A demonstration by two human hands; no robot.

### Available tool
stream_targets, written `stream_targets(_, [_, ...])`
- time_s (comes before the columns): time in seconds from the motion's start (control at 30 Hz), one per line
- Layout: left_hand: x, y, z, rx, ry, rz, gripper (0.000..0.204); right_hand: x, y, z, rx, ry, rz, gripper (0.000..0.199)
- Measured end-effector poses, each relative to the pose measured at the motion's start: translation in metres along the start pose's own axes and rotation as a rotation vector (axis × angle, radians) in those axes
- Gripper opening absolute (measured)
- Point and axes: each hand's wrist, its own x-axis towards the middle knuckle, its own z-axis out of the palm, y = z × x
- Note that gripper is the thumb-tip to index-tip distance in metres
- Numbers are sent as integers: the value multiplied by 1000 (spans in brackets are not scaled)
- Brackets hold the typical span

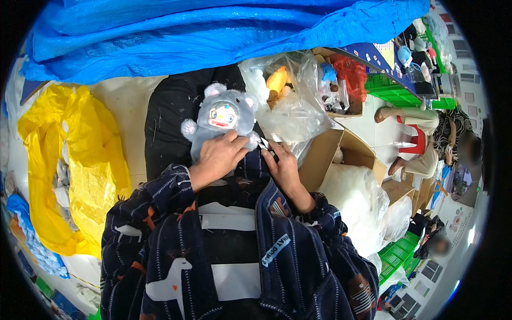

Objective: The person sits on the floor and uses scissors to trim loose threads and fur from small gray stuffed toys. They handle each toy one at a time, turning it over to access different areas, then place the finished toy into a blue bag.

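A grey plush bear (228,109) with pink inner ears, pink paw pads and a shiny doll-like face panel lies face up on my lap. My left hand (220,154) presses on its lower body, fingers curled on the fur just below the face and closed on the plush. Beside the bear's paw on the right, my right hand (284,166) is closed around small scissors (264,144). Their pale metal tips point toward the paw; most of the handle is hidden in my fingers.
A yellow sack (96,170) with grey pieces inside stands at the left. Blue sheeting (213,37) hangs ahead. On the right are clear plastic bags (293,120), an open cardboard box (325,152) and green crates (392,92). Other people sit farther right, one by a red stool (413,140).
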Motion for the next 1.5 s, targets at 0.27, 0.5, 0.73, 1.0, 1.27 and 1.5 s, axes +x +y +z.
stream_targets(0.27, [2, 0, 0, 12, -16, 6, 22, 4, 1, 4, 47, 20, 38, 32])
stream_targets(0.5, [3, 1, -1, -3, -22, -4, 21, 9, 7, 7, 89, -3, 52, 31])
stream_targets(0.73, [5, -1, 2, 2, -12, 34, 17, 16, 6, 10, 96, 6, 58, 31])
stream_targets(1.0, [7, 2, -1, 10, -61, -59, 24, 22, 13, 8, 83, -13, -10, 32])
stream_targets(1.27, [8, -3, 2, 16, -112, -66, 24, 42, 17, 2, 1, -113, -118, 31])
stream_targets(1.5, [6, -5, 3, -15, -74, -48, 22, 49, 17, -9, 15, -210, -148, 30])
